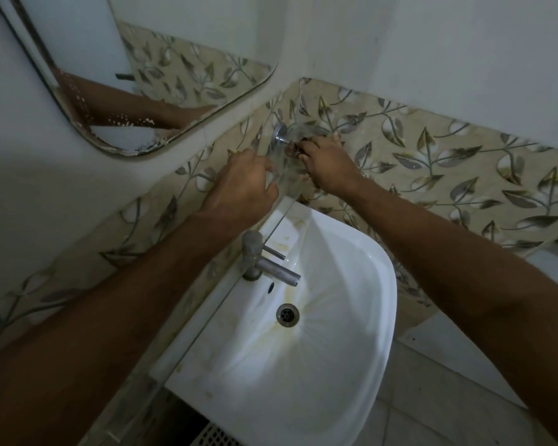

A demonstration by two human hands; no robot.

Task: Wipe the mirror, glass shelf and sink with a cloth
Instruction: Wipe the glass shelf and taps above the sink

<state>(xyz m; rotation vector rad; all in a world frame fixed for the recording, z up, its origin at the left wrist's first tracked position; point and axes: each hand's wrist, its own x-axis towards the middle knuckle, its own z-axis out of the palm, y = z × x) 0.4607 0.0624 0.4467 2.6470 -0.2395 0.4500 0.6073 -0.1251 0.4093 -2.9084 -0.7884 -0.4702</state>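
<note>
A clear glass shelf (214, 313) runs along the tiled wall above the white sink (380, 275). Its far end meets a round metal bracket (279, 133). My left hand (242, 185) grips the shelf's far end from the left, fingers curled over the glass. My right hand (326, 162) holds the same end from the right, fingertips pinched beside the bracket. The mirror (110, 75), with a worn rounded corner, hangs at the upper left and reflects a forearm. No cloth is in view.
A metal tap (271, 268) stands at the back of the stained basin, above the drain (287, 314). Leaf-patterned tiles (432, 149) line both walls of the corner. Floor tiles (448, 397) show to the right of the sink.
</note>
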